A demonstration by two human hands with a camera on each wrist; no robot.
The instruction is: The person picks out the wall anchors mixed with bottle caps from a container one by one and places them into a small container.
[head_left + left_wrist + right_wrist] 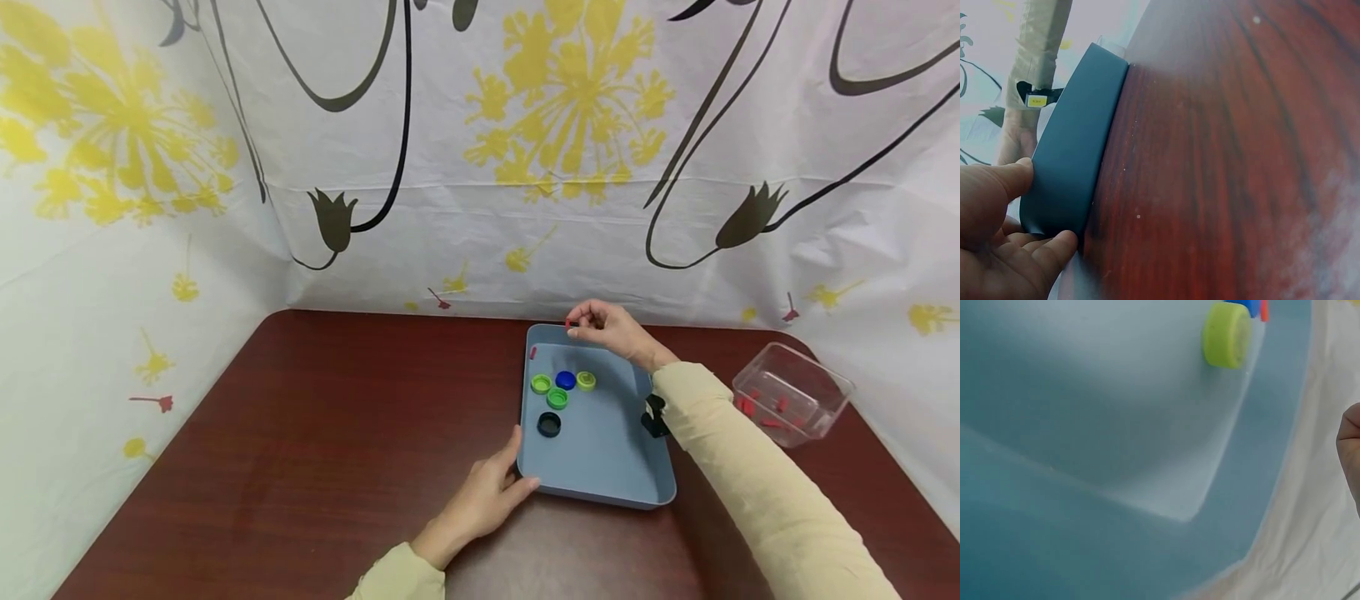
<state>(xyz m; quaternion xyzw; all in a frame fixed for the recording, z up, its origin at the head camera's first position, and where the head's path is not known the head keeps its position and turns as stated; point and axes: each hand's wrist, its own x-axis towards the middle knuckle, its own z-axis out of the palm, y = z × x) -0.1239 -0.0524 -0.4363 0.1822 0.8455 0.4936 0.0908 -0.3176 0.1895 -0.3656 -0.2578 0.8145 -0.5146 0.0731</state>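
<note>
A blue-grey tray (615,467) lies on the table. At its near left corner, my left hand (482,495) grips the outside wall, with the thumb on the near side; the left wrist view shows the tray wall (1075,137) between thumb and fingers. My right hand (611,331) pinches a small red piece (567,323) above the tray's far edge. Another red piece (533,353) lies in the far left corner. Inside the tray sit a blue cap (566,380), yellow-green caps (541,384), a green cap (557,398) and a black cap (549,425).
Right of the tray, a clear plastic box (825,393) holds several red pieces (746,406). The dark red wooden table (360,417) extends to the left. A white patterned cloth (450,250) hangs behind the table and along its sides.
</note>
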